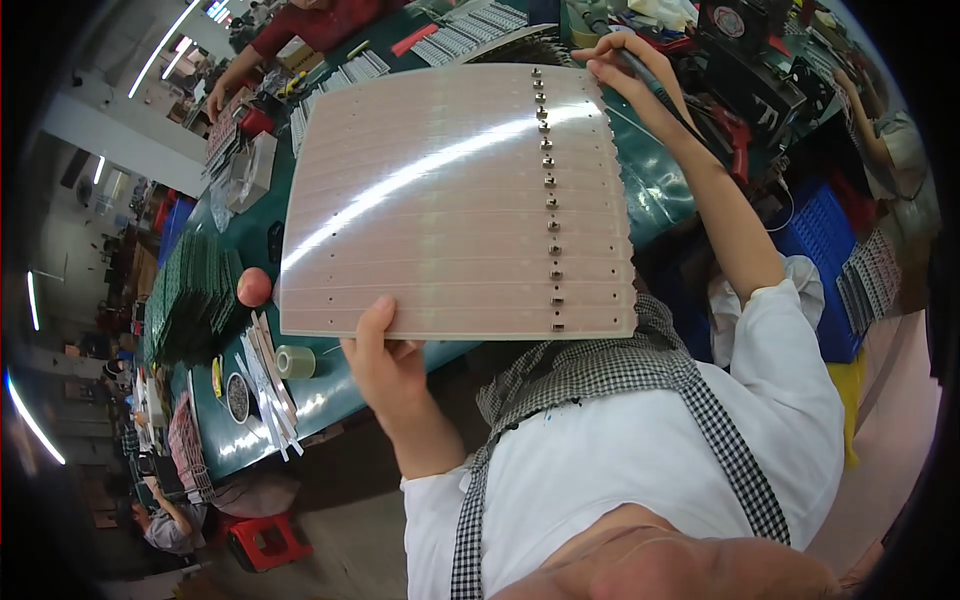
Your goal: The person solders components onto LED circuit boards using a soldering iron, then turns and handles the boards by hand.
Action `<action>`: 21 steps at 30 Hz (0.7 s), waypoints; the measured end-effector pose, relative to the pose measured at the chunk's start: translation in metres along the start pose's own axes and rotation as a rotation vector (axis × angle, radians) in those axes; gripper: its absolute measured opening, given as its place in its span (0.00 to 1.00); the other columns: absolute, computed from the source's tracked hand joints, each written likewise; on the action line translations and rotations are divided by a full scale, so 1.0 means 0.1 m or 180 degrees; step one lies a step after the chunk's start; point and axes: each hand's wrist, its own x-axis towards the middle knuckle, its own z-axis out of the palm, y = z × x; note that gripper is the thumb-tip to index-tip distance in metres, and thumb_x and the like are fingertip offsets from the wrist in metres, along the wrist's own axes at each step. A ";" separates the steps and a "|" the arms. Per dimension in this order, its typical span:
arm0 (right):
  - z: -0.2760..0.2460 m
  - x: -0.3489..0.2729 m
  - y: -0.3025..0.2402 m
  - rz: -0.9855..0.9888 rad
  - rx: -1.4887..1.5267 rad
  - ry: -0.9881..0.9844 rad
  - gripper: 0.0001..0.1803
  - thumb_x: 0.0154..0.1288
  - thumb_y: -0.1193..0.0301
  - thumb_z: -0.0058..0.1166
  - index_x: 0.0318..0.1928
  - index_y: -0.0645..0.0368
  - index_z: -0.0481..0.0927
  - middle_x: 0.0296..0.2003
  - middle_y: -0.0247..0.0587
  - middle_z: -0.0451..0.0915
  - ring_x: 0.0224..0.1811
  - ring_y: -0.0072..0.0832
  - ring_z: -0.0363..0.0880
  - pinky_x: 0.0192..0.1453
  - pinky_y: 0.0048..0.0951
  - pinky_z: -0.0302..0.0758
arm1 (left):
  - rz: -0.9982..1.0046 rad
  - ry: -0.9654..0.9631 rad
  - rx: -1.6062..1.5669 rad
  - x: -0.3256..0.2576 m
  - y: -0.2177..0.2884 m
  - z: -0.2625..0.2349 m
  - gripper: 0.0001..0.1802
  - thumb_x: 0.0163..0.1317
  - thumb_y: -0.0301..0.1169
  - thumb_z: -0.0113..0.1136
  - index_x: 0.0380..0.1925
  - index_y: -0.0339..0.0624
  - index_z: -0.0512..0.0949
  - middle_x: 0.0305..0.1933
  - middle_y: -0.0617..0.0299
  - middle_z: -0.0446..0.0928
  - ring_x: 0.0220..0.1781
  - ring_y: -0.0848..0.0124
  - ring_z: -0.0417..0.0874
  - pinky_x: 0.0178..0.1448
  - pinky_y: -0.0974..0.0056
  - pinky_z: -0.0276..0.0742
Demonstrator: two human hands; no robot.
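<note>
A large pink circuit-board panel (pixel 430 210) is held up flat in front of me, with a column of small metal parts (pixel 549 195) along its right side. My left hand (pixel 380 355) grips its near bottom edge, thumb on top. My right hand (pixel 630 65) is at the panel's far right corner and holds a dark pen-like tool (pixel 655 90) with its tip toward that corner.
The green workbench (pixel 650 190) lies under the panel. On its left are a stack of green boards (pixel 195 295), a roll of tape (pixel 296 361), a small round dish (pixel 238 397) and pink strips (pixel 268 375). A person in red (pixel 300 25) works across the bench. A blue crate (pixel 825 260) sits at right.
</note>
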 end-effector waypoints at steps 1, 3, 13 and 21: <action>0.00 0.03 -0.04 -0.0117 -0.0271 0.0000 0.07 0.62 0.72 0.52 0.40 0.60 0.74 0.38 0.36 0.80 0.37 0.17 0.74 0.42 0.17 0.71 | -0.0089 0.0305 -0.0318 -0.02 -0.02 0.02 0.22 0.50 0.24 0.56 0.47 0.37 0.67 0.35 0.61 0.73 0.25 0.78 0.72 0.16 0.77 0.59; -0.01 0.00 -0.27 -0.0210 -0.0275 0.0182 0.09 0.62 0.74 0.53 0.43 0.60 0.75 0.40 0.35 0.79 0.40 0.17 0.75 0.46 0.19 0.71 | 0.0050 0.0453 -0.0398 -0.08 -0.06 0.17 0.19 0.50 0.25 0.56 0.45 0.39 0.67 0.34 0.62 0.72 0.25 0.79 0.71 0.17 0.78 0.58; 0.34 -0.62 -0.78 -0.1348 -0.1581 -0.0738 0.22 0.40 0.80 0.65 0.41 0.60 0.77 0.42 0.47 0.80 0.44 0.39 0.79 0.46 0.30 0.75 | 0.0649 0.1116 -0.0709 -0.17 -0.19 0.61 0.08 0.51 0.27 0.59 0.29 0.42 0.69 0.24 0.64 0.70 0.19 0.77 0.67 0.21 0.75 0.58; 0.40 -0.54 -0.48 -0.1900 -0.2004 -0.0349 0.17 0.43 0.86 0.56 0.37 0.61 0.78 0.36 0.46 0.81 0.33 0.37 0.82 0.34 0.27 0.77 | 0.0726 0.0730 -0.0601 -0.14 -0.34 0.71 0.10 0.53 0.31 0.57 0.33 0.42 0.69 0.26 0.62 0.71 0.19 0.78 0.64 0.20 0.74 0.53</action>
